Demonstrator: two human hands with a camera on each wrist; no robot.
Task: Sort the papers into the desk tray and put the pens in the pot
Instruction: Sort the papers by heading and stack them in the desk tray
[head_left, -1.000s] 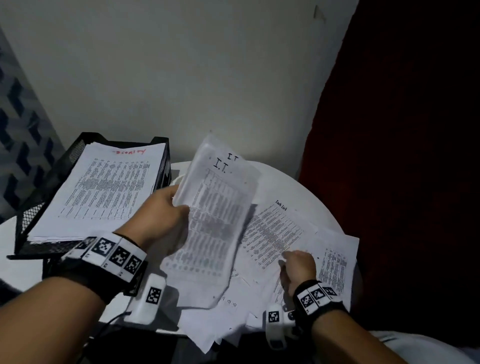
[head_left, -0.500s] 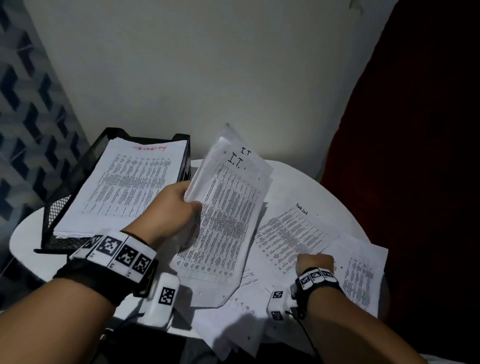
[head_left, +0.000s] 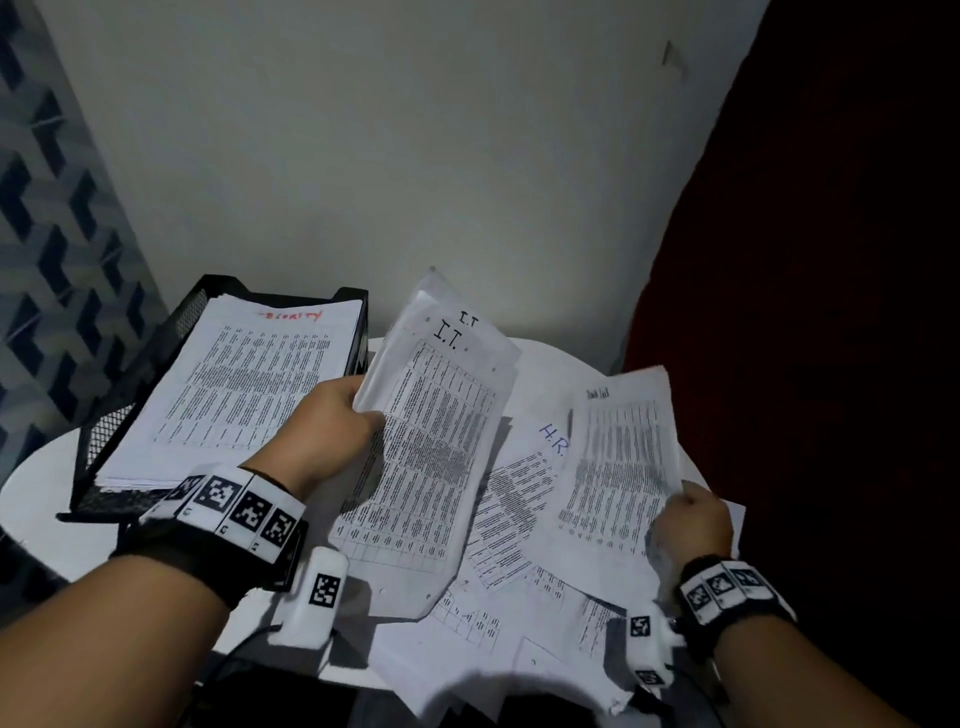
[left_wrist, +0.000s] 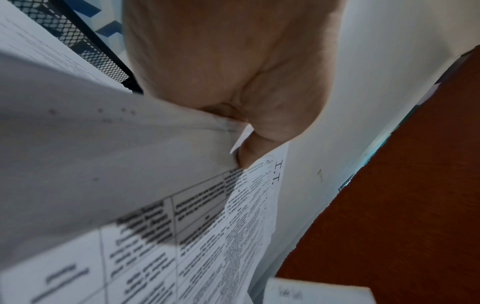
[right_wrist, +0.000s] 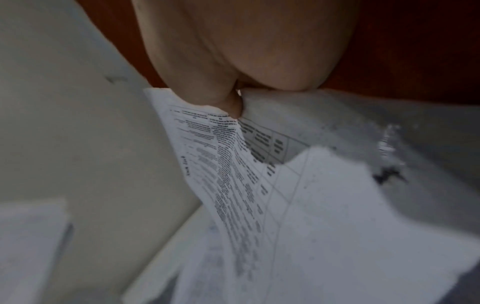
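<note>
My left hand (head_left: 332, 426) grips a small bundle of sheets headed "I.T." (head_left: 431, 441) by its left edge, thumb on top and fingers curled beneath, holding it tilted above the round white table (head_left: 47, 499). From the left wrist view the thumb (left_wrist: 249, 152) presses down on the top printed page, with the bundle bending away below it. My right hand (head_left: 691, 525) pinches the lower right corner of a single printed sheet (head_left: 618, 462), lifted off the heap and standing nearly upright; the right wrist view is blurred, but shows my fingertips (right_wrist: 233, 105) closed on the sheet's edge. Between my two hands, loose papers (head_left: 519, 519) lie spread and overlapping on the table, one of them marked "H.R." in blue. The black mesh desk tray (head_left: 150, 358) sits at the table's left, just beside my left hand, and already carries a neat stack (head_left: 244, 395) topped by a page with a red heading. I cannot see any pens or the pot
</note>
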